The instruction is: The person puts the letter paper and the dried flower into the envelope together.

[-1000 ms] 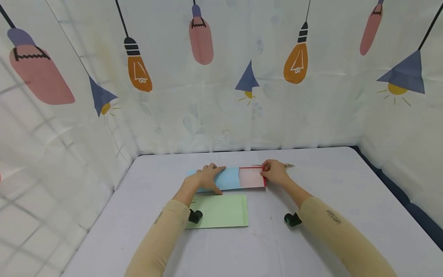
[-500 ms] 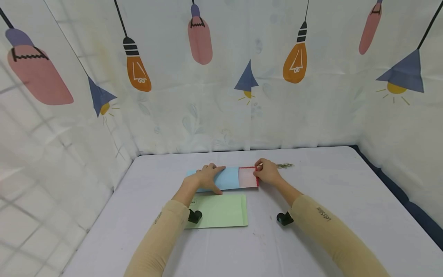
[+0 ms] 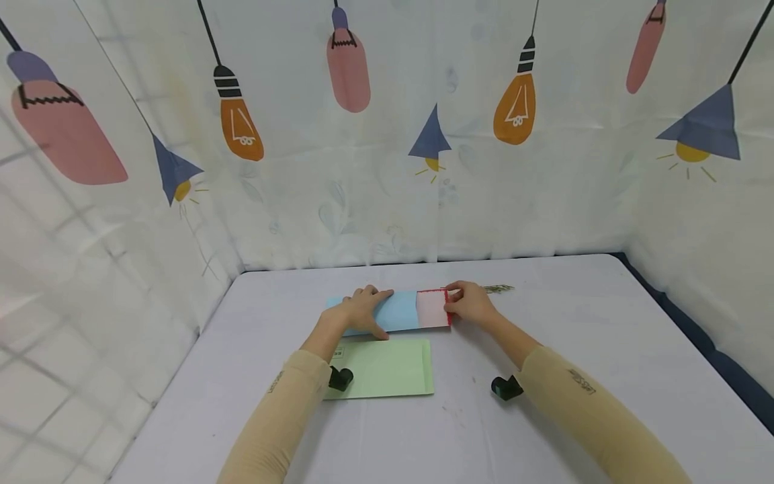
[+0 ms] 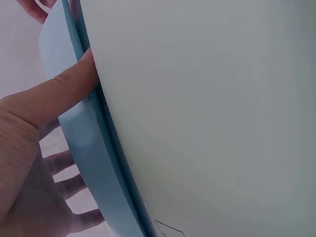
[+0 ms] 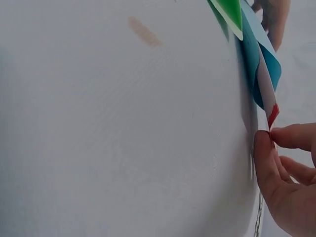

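Pink card [image 3: 432, 310] — red-edged, flat, partly in blue paper sleeve [image 3: 402, 312]

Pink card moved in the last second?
Yes: left in the head view, judged against the green envelope; the red-edged pink card has slid deeper into the blue envelope.
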Motion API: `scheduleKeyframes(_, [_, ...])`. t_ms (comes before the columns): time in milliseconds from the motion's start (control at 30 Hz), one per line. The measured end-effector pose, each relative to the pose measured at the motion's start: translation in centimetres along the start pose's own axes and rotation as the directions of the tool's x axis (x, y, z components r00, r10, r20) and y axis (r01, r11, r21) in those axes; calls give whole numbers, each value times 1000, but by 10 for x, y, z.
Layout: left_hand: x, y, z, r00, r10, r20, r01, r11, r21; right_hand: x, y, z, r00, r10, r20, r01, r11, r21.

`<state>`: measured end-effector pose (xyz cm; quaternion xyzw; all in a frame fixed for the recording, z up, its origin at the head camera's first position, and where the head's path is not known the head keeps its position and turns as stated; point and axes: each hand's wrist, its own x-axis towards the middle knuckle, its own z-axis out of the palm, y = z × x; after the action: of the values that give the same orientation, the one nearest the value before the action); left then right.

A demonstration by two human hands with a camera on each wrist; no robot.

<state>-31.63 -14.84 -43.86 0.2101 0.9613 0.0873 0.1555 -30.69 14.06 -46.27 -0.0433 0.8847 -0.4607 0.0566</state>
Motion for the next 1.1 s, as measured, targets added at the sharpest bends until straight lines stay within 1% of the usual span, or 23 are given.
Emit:
scheduleKeyframes(33, [0,0,0,1000,-2,1,2,1000,-1,-1,1,-1,1000,-1,11,1,1000,-5])
scheduleKeyframes(167, [-1,1,0,1000,-7,0,7,1000,-6,-6,1,0,999,13,34,-15,998,54])
scheduleKeyframes(267, [-1,1,1,1000,-9,5,9,1000,-5,-10,1,1,999,30,30,-34,993,114])
scheduleKeyframes(367, [-2,2,1,1000,-4,7,4,1000,-5,-12,2,2,1000,25,14,-27,992,124])
scheduleKeyframes(567, [-3,4,-1,1000,-2,5,2,1000,2,-11,3,3,1000,-9,-15,10,997,78])
scheduleKeyframes(800, [-4,4,-2,1000,-2,5,2,1000,1,-11,0,6,999,-28,-25,29,998,54])
scheduleKeyframes(1000, [-5,4,-2,1000,-2,9,2,1000,-3,-11,-6,12,999,-26,-26,26,999,27])
scheduleKeyframes(1100, [-5,4,-2,1000,5,5,-5,1000,-3,-11,-8,16,999,-32,-32,33,999,33])
